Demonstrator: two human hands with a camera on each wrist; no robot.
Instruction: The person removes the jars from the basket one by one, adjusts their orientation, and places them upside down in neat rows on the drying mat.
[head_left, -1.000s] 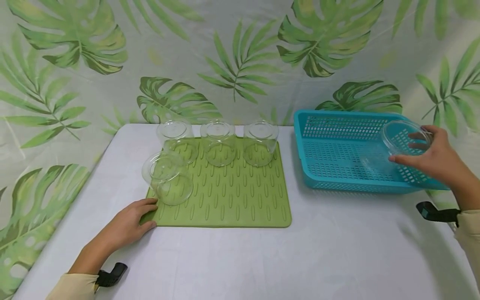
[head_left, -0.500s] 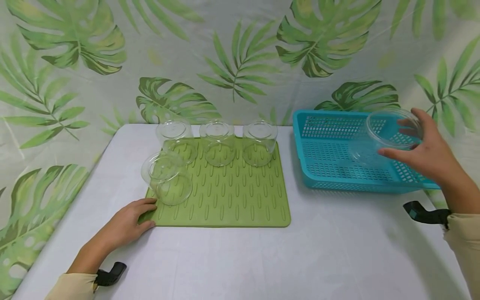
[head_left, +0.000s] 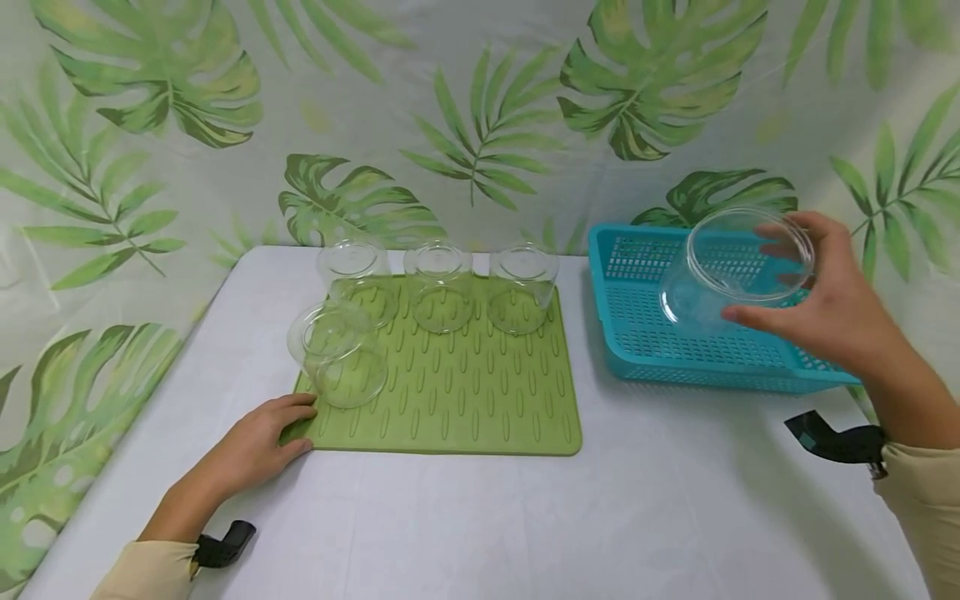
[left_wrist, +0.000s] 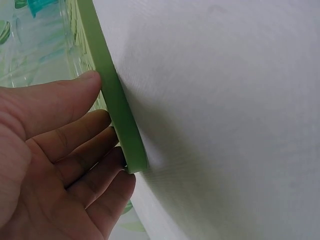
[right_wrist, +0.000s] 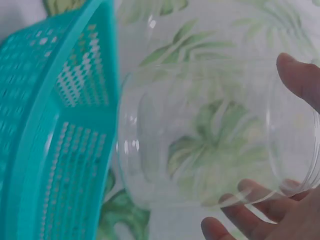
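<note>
My right hand grips a clear wide cup near its thicker ringed end, thumb on one side and fingers on the other. The cup is tilted, above the blue basket. In the right wrist view the transparent cup lies sideways across the picture, beside the basket wall. My left hand touches the front left corner of the green mat, its fingers fairly straight along the edge. Similar cups stand on the mat: three in the back row, such as the right one, and one at front left.
The perforated basket stands right of the mat on a white cloth-covered table. A leaf-patterned curtain hangs right behind the table. Wrist cameras, such as the left one, stick out from both wrists.
My right hand has carried the cup leftward and up from the basket's right end, closer to the camera. The left hand and the cups on the mat have stayed put.
</note>
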